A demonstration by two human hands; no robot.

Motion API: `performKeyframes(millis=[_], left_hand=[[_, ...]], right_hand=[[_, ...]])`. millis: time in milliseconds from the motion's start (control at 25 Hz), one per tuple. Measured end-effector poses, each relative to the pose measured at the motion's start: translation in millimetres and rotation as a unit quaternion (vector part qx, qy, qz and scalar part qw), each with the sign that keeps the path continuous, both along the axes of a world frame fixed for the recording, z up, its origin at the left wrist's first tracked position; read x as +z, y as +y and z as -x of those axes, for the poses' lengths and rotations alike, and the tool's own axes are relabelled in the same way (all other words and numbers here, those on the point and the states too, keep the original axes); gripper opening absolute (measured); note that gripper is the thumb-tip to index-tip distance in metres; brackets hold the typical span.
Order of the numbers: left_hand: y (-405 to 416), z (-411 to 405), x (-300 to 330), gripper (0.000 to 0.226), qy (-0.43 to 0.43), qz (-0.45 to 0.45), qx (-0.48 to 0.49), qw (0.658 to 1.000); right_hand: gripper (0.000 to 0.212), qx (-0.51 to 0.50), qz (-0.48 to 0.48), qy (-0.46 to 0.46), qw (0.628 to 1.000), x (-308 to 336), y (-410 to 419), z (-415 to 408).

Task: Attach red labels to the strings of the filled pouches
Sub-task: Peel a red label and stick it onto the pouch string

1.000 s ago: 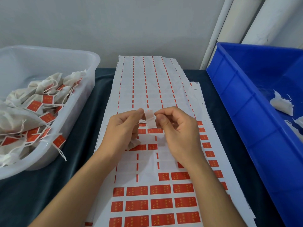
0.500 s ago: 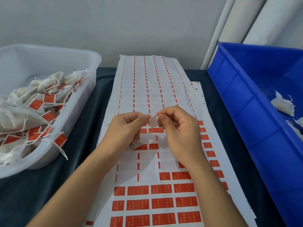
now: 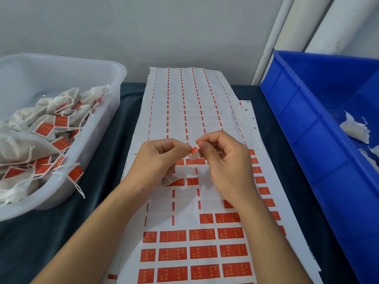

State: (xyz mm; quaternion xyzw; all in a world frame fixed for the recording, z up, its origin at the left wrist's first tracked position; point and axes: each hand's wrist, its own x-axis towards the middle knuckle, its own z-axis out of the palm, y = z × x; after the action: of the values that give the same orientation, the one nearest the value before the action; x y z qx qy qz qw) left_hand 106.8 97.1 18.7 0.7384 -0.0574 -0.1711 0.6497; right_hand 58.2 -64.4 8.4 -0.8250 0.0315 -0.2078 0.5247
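My left hand (image 3: pixel 158 160) and right hand (image 3: pixel 223 162) are bare, no gloves, rings or watch; my forearms are bare too, no sleeves showing.

dark table cloth (image 3: pixel 106 201), grey wall (image 3: pixel 164 27), white pipes (image 3: pixel 297 27)

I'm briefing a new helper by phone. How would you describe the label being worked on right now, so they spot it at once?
Find the long white label sheet running down the middle of the dark table, between the clear tub and blue crate. Above its middle, the left hand and right hand meet fingertip to fingertip. The small red label pinched between them is the only one lifted off the sheet, partly folded.
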Motion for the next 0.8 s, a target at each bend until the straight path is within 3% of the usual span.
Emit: performKeyframes(millis=[800], left_hand=[[-1.8, -0.7, -0.7, 0.017, -0.005, -0.042, 0.011, 0.999]], right_hand=[[0.005, -0.005, 0.028, 0.005, 1.000, -2.2, -1.6, -0.9]])
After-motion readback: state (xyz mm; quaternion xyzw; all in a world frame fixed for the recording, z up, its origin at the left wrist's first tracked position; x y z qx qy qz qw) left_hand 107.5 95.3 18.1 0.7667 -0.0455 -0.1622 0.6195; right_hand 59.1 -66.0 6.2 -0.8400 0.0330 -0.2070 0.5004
